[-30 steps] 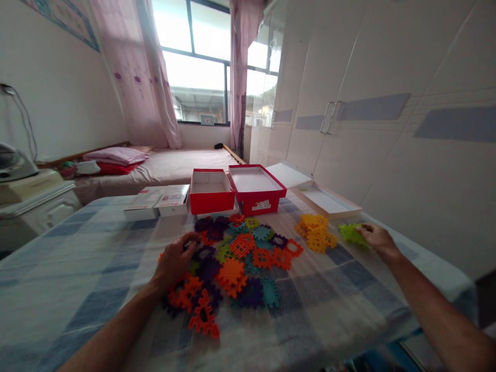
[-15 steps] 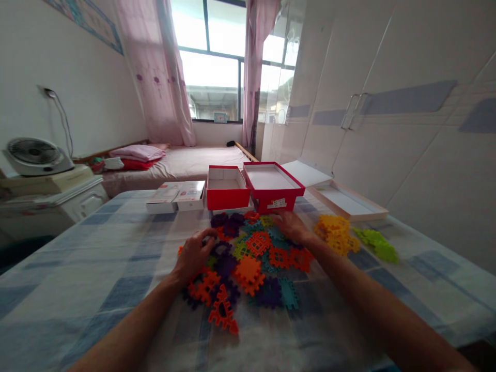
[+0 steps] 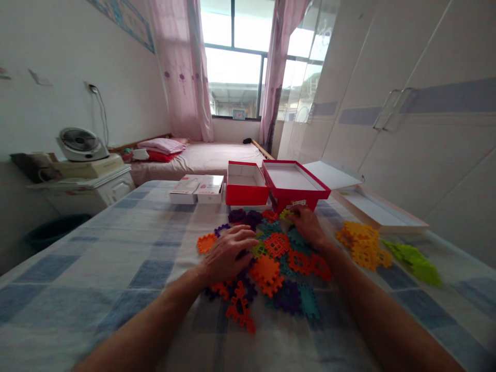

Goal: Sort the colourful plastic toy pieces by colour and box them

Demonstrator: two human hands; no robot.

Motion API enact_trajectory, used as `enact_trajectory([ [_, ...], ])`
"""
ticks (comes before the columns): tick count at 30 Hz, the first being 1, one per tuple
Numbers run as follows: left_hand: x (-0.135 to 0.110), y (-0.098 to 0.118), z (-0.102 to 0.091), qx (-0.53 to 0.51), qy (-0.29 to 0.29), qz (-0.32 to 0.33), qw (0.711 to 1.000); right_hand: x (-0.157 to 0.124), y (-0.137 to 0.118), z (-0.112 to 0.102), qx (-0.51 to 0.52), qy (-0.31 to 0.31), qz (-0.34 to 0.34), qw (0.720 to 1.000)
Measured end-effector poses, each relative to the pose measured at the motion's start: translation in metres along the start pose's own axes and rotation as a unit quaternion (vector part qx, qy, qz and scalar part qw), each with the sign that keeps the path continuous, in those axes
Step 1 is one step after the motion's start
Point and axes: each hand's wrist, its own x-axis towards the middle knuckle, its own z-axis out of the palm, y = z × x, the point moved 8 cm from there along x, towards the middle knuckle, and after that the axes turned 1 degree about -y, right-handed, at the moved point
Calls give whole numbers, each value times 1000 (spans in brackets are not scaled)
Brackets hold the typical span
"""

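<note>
A mixed pile of notched plastic interlocking tiles lies on the table, with an orange tile (image 3: 267,271), a purple tile (image 3: 287,297) and a teal tile (image 3: 309,300) among them. My left hand (image 3: 230,251) reaches over the pile's left side. Its fingers are loosely bent and apart, their tips beside a lime-green tile (image 3: 259,250). At the back of the pile, my right hand (image 3: 309,226) pinches another yellow-green tile (image 3: 285,216). An orange triangular tile (image 3: 239,306) lies at the near edge.
Right of the pile sit a stack of yellow tiles (image 3: 362,245) and a group of lime-green tiles (image 3: 414,262). Behind stand a red open box (image 3: 248,195), a second red box (image 3: 294,199), white boxes (image 3: 209,189) and a shallow pale tray (image 3: 403,227).
My left hand has moved right, across the pile toward a lime-green tile. My right hand has closed on a yellow-green tile at the back. The camera view has turned left.
</note>
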Motion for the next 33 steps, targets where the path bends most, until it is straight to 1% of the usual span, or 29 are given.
enact_trajectory([
  [1,0,6,6,4,-34,12,999,-1,-4,-7,28,13,2,1000],
  [3,-2,9,15,14,-80,2,997,-5,-17,-15,91,15,-14,996],
  [5,-3,3,18,27,-90,-30,995,-11,-36,-13,149,-25,-55,987],
  [7,-4,-7,16,46,-76,-64,994,-20,-55,-4,176,-89,-101,975],
  [9,-5,-15,13,64,-62,-90,992,-28,-65,8,152,-146,-127,969],
  [11,-5,-20,12,70,-55,-103,991,-35,-68,17,98,-191,-133,968],
  [13,-5,-22,12,61,-54,-107,991,-38,-69,21,51,-211,-128,968],
  [16,-6,-25,12,36,-35,-124,991,-40,-76,17,40,-187,-140,971],
  [18,-7,-31,11,19,-11,-148,989,-43,-83,21,40,-178,-151,972],
  [21,-9,-39,8,5,25,-186,982,-49,-89,33,9,-194,-154,969],
  [23,-10,-43,5,-3,44,-201,979,-53,-90,37,9,-207,-157,965],
  [26,-11,-46,0,-20,72,-212,974,-55,-91,34,79,-248,-167,951],
  [28,-12,-48,-3,-34,95,-226,969,-53,-90,27,128,-260,-164,943],
  [29,-13,-50,-6,-40,110,-235,965,-50,-88,23,148,-251,-156,944],
  [31,-14,-54,-10,-56,138,-251,956,-43,-82,16,178,-214,-127,952],
  [33,-16,-58,-13,-81,162,-264,947,-39,-78,16,202,-190,-100,956],
])
